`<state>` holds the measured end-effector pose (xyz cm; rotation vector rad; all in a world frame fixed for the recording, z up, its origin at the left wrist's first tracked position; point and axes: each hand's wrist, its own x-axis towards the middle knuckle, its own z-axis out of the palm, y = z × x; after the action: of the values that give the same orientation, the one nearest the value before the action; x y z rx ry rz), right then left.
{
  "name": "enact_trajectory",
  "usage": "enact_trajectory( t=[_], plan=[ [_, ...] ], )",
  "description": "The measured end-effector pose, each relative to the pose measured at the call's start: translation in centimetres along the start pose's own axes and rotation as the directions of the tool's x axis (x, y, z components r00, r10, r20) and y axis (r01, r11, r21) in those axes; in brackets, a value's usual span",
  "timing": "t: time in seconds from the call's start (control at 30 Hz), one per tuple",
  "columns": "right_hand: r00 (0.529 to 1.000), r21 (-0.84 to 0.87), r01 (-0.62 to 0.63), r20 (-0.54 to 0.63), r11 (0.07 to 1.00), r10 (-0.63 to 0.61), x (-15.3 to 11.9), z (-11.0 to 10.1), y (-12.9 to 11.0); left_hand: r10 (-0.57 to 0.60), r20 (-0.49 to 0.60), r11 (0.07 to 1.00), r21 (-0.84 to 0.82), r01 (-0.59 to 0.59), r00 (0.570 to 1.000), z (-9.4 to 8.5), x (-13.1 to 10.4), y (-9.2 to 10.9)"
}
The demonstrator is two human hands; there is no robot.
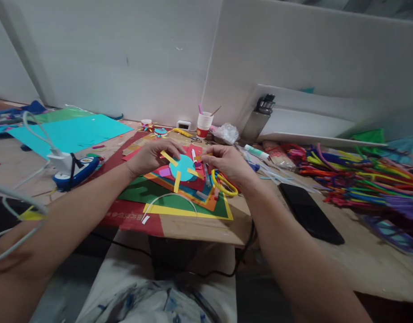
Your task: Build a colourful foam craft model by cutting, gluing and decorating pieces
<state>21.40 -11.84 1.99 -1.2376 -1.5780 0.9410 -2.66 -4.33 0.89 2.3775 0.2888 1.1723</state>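
Observation:
A light blue paper disc (pixel 183 168) with several yellow strips around its edge is in front of me, above stacked coloured paper sheets (pixel 209 208). My left hand (pixel 158 156) is closed at the disc's upper left, its fingers on the disc's edge beside a yellow strip. To the right, my right hand (pixel 223 162) pinches a small yellow strip (pixel 203 157) between thumb and finger, apart from the disc. A purple paper piece (pixel 165 172) shows at the disc's left. Yellow-handled scissors (pixel 224 185) lie below my right hand.
Behind the hands stand paper cups (pixel 204 124) with pens and a grey bottle (pixel 258 119). A black phone (pixel 310 213) and many pipe cleaners (pixel 357 172) lie right. On the left are a turquoise sheet (pixel 75 132), a blue power strip (pixel 75 178) and white cables.

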Motion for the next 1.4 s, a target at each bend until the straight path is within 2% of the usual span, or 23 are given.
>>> enact_trajectory(
  t=[0.17, 0.4, 0.63, 1.1, 1.4],
  plan=[
    [0.996, -0.015, -0.059, 0.062, 0.998, 0.06, -0.3, 0.4, -0.4, 0.052, 0.058, 0.998, 0.022, -0.054, 0.997, 0.3, 0.0, -0.3],
    [0.994, -0.007, -0.063, 0.084, 0.998, 0.063, 0.2, 0.6, 0.4, 0.045, 0.083, 0.999, -0.007, -0.044, 0.996, 0.7, 0.0, -0.1],
    [0.995, -0.055, -0.06, 0.082, 0.997, 0.065, 0.3, 0.8, 0.6, -0.033, 0.083, 0.999, -0.02, 0.035, 0.996, 0.8, 0.2, 0.5],
    [0.999, -0.25, 0.003, 0.038, 0.968, 0.007, 0.1, 1.3, 0.9, 0.005, 0.106, 1.0, -0.017, -0.003, 0.994, 0.7, 0.1, 0.3],
    [0.999, -0.255, 0.003, 0.032, 0.967, 0.005, 0.0, 1.7, 0.1, -0.01, 0.108, 1.0, -0.015, 0.012, 0.994, 0.8, 0.1, 0.3]
  ],
)
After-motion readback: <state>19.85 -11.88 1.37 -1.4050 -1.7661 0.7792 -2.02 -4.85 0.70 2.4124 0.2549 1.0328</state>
